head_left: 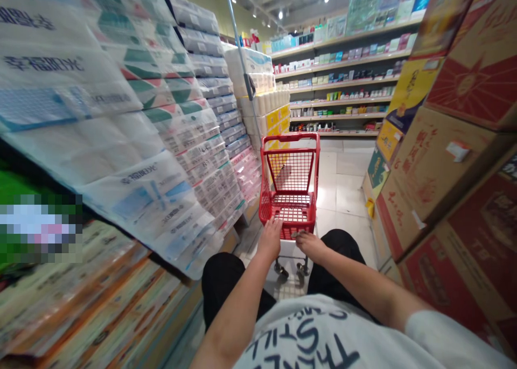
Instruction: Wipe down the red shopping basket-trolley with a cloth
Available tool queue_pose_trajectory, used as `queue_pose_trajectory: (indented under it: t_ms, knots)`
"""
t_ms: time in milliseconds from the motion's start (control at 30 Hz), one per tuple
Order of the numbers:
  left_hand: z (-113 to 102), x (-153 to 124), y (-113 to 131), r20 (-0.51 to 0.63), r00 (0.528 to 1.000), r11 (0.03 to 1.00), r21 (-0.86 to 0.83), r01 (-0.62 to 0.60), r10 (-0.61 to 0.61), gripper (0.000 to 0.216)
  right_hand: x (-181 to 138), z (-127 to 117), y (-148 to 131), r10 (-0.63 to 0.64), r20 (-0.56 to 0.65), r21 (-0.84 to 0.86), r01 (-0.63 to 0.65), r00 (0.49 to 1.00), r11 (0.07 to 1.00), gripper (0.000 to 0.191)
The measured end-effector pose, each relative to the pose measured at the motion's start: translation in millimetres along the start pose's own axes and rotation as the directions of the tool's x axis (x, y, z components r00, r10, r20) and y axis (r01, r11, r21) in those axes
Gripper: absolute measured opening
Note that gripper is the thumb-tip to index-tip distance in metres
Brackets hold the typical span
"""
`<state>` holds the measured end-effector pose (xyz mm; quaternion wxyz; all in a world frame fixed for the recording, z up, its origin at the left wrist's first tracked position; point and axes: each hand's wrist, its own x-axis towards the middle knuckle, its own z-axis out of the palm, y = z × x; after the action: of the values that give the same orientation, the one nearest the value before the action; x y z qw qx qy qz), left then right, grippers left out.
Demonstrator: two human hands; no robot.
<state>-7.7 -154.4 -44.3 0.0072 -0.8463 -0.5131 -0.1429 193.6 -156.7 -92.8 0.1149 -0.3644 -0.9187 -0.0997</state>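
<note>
A small red shopping cart [291, 181] stands in the aisle right in front of me, its basket holding nothing that I can see. My left hand [270, 238] is closed over the near rim of the cart on its left side. My right hand [310, 243] rests closed on the same rim at its right side. Both forearms reach forward from my white printed shirt, and my black trousers show below them.
Stacked packs of tissue and toilet paper [169, 116] line the left side. Cardboard boxes [452, 159] are piled high on the right. Pale floor tiles [343, 180] lead to shelves of small goods [343, 72] across the far end.
</note>
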Motion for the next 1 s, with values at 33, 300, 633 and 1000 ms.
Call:
queue_pose_trajectory:
  t_ms: [33, 300, 633, 1000]
  knots:
    - [0.6, 0.5, -1.4, -0.005, 1.000, 1.000, -0.005, 0.001, -0.001, 0.063, 0.7, 0.8, -2.0, 0.008, 0.012, 0.007, -0.008, 1.000, 1.000, 0.027]
    - [0.5, -1.5, -10.0, -0.038, 0.999, 0.999, -0.029, 0.036, -0.038, 0.060, 7.2, -1.8, -10.0, 0.125, 0.092, 0.070, -0.132, 0.988, 0.989, 0.021]
    - [-14.4, -10.2, -26.4, -0.033, 0.992, 0.993, -0.007, 0.120, -0.120, 0.056, 12.5, -34.5, -35.0, -0.015, -0.177, 0.161, 0.044, 0.984, 0.986, 0.032]
    - [-31.5, -26.6, -17.2, 0.009, 0.989, 0.985, 0.080, 0.150, -0.151, 0.059, 46.8, -56.6, -30.9, 0.257, -0.273, 0.163, -0.218, 0.927, 0.962, 0.022]
